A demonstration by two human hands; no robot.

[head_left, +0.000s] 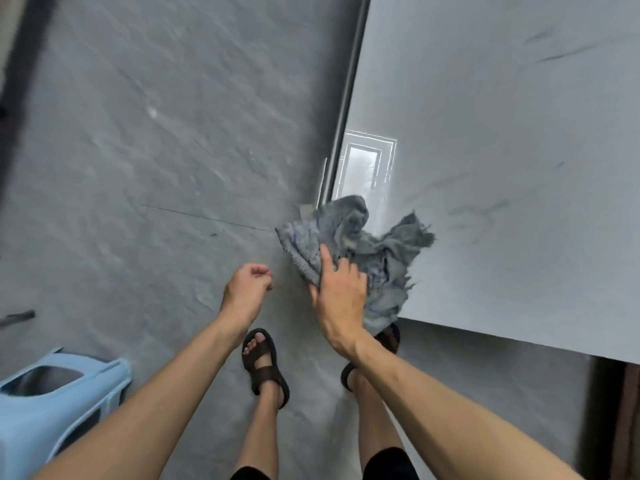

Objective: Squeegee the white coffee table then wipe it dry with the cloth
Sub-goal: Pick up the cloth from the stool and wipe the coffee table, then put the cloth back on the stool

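Currently the right hand (341, 299) fingers clutch the cloth (356, 233) at the worktop (502, 168) corner, centre frame; the left hand (246, 289) is loosely curled, empty. Overhanging cloth may slide off.

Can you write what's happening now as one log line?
phase: wipe | right hand: grips grey cloth on white coffee table corner | left hand: empty
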